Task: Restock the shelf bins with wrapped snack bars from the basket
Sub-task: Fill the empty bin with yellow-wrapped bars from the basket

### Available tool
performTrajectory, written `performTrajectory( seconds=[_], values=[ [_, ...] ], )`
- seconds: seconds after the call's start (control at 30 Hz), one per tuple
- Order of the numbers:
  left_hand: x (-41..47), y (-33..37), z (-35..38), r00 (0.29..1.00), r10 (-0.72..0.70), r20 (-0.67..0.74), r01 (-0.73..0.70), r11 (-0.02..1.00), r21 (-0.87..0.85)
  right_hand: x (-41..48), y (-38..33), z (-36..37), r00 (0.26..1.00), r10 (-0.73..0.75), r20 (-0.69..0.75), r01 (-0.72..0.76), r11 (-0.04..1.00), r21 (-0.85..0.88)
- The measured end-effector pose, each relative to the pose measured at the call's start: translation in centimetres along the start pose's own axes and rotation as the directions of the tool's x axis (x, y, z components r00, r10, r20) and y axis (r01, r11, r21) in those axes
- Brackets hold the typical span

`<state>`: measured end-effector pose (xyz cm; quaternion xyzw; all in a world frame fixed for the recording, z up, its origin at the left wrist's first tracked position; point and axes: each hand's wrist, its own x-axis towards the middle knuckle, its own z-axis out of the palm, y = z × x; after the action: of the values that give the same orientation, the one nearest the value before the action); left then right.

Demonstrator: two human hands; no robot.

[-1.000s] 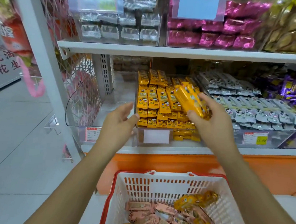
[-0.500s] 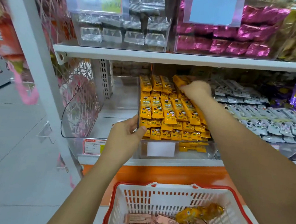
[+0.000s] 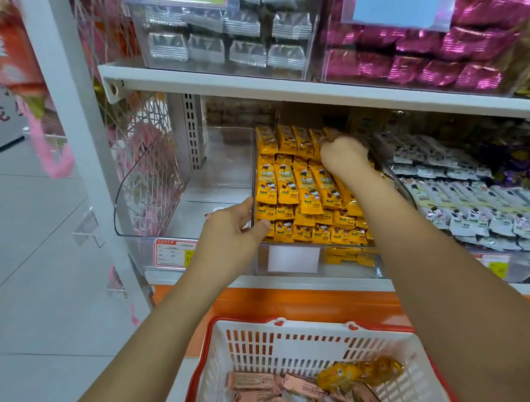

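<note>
The right hand (image 3: pixel 343 154) reaches deep into the back of the clear bin (image 3: pixel 262 263), its back to the camera and its fingers curled down among the rear row of yellow bars (image 3: pixel 293 187). The fingertips are hidden, so it cannot be told whether they hold a bar or merely press on the row. The left hand (image 3: pixel 231 233) grips the bin's front left corner, thumb across the front wall and fingers on the outer side, which looks like steadying.

The yellow bars fill this bin in overlapping rows, sloping toward the front. To the right lies a bin of grey-white bars (image 3: pixel 464 202).

Below, the white basket (image 3: pixel 279 343) with its red rim holds more stock: a few yellow packets (image 3: pixel 358 372) on top of a loose pile of pink bars (image 3: pixel 257 385).

The bars are probably light, with slick, crinkly wrappers that slide over one another. A bar is best taken across its middle, thumb on one face and fingers on the other. The crimped ends would likely slip or bend. Several can be gathered side by side in one grasp, but a hard squeeze may crack what is inside.
</note>
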<state>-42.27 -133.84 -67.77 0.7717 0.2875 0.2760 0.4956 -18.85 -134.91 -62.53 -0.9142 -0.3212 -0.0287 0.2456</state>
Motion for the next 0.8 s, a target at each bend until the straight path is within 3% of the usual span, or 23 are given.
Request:
performTrajectory(
  seconds=[0.1,0.2,0.3,0.37,0.47,0.6,0.7,0.8],
  values=[
    [-0.6,0.1,0.3,1.000,0.023,-0.019,-0.022,0.998,0.062,-2.9,0.8,-1.4,0.996,-0.034,-0.078,0.041,0.995,0.092],
    [-1.6,0.0,0.7,0.986,0.123,-0.108,-0.091,0.961,0.263,-7.0,1.8,-2.9,0.979,-0.137,-0.154,0.158,0.977,0.140],
    [-2.9,-0.5,0.4,0.948,0.274,-0.160,-0.157,0.844,0.513,-11.8,3.5,-3.8,0.974,-0.210,-0.090,0.225,0.951,0.210],
    [-4.2,-0.6,0.5,0.961,0.258,-0.099,-0.159,0.810,0.564,-15.1,4.8,-3.8,0.971,-0.239,0.029,0.224,0.939,0.260],
    [-6.4,-2.1,1.5,0.981,0.089,0.174,-0.186,0.707,0.683,-18.9,7.5,-2.3,0.929,-0.261,0.262,0.197,0.948,0.249],
    [-9.4,-6.7,2.6,0.851,-0.267,0.452,-0.221,0.599,0.770,-21.5,13.2,2.7,0.794,-0.105,0.599,0.065,0.994,0.088],
    [-11.6,-9.8,2.5,0.756,-0.491,0.433,-0.171,0.490,0.855,-22.6,17.7,7.5,0.743,0.018,0.669,0.053,0.995,-0.086],
    [-12.8,-12.6,1.9,0.740,-0.559,0.373,-0.156,0.396,0.905,-23.8,21.3,11.7,0.769,0.111,0.630,0.043,0.974,-0.223]
  ],
)
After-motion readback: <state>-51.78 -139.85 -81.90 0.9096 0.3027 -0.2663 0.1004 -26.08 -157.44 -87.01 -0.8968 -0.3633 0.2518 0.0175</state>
